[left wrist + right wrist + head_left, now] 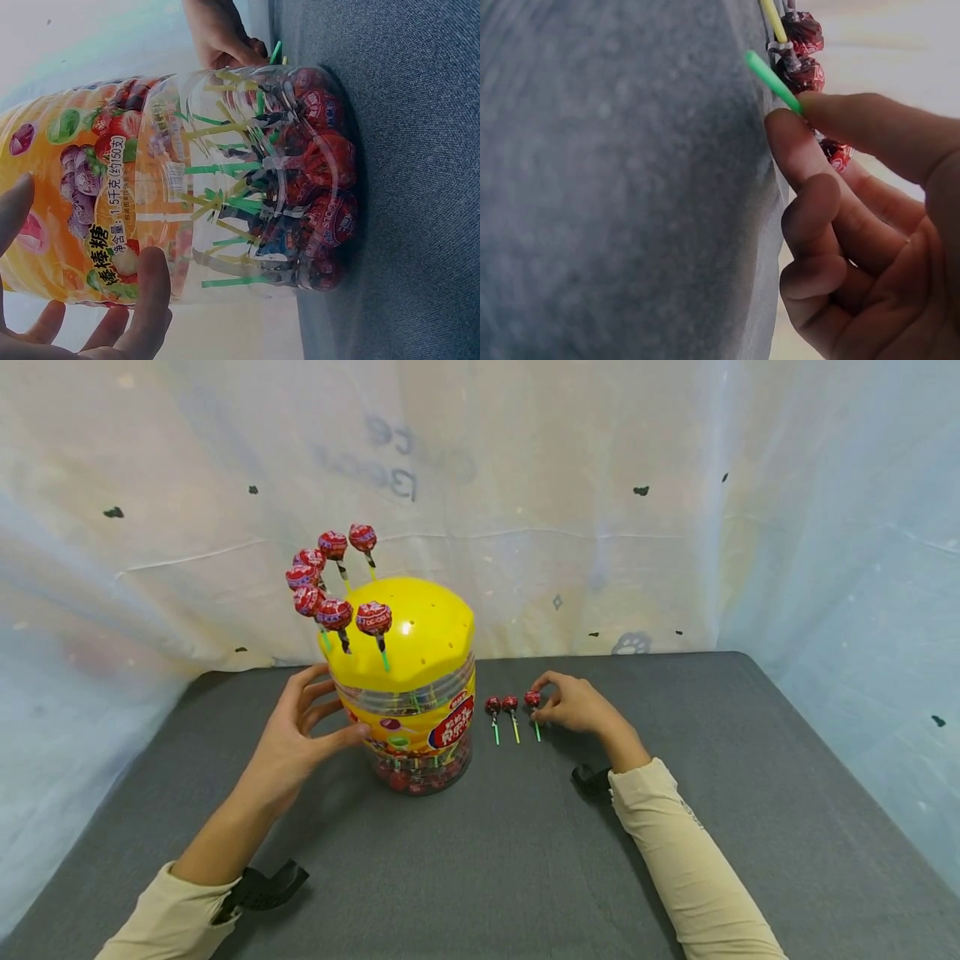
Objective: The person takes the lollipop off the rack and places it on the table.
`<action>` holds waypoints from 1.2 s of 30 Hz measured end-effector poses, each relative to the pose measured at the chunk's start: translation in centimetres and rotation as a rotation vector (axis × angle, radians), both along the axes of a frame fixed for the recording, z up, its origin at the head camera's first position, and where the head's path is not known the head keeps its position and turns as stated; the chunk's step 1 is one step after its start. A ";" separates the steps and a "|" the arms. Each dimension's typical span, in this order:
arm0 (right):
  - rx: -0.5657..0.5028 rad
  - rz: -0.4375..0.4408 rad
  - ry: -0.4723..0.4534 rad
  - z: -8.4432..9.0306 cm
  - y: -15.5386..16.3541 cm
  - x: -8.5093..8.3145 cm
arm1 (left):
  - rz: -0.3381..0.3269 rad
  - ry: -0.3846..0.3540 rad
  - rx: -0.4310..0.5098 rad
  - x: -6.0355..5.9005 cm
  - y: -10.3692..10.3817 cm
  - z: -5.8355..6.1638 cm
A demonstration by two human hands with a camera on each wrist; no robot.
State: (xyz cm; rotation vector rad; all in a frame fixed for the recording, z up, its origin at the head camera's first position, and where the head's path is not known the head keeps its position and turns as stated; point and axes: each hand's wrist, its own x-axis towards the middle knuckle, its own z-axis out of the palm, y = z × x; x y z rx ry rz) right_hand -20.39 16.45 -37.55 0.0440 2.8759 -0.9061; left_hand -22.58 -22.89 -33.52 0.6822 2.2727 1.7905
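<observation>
A large clear jar of lollipops with a domed yellow lid stands on the grey table. My left hand holds the jar's left side, thumb across the front and fingers round the back; the left wrist view shows the same hand against the label. Several red-wrapped lollipops stick upright along the lid's left edge. To the right of the jar, my right hand pinches a lollipop with a green stick between thumb and finger. Its head points away from me.
Two more lollipops, one on a green stick and one on a yellow stick, lie between the jar and my right hand. Small holes dot the lid. A pale curtain hangs behind the grey table.
</observation>
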 end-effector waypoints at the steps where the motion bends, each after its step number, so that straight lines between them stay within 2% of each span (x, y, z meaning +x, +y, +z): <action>1: 0.003 -0.002 -0.001 0.0 0.0 0.0 | -0.001 0.000 0.002 0.0 0.0 0.0; 9: 0.051 -0.011 -0.008 -0.3 -0.4 -0.3 | 0.000 0.004 0.003 -0.1 0.0 0.0; 13: 0.051 -0.037 -0.020 -0.3 -0.5 -0.3 | 0.002 0.005 -0.006 -0.1 -0.1 -0.1; 24: 0.018 -0.024 -0.003 -0.4 -0.4 -0.4 | 0.004 0.006 -0.001 0.0 -0.1 -0.1; 36: 0.030 -0.030 0.007 -0.3 -0.3 -0.3 | -0.013 -0.010 0.024 -0.1 -0.1 0.0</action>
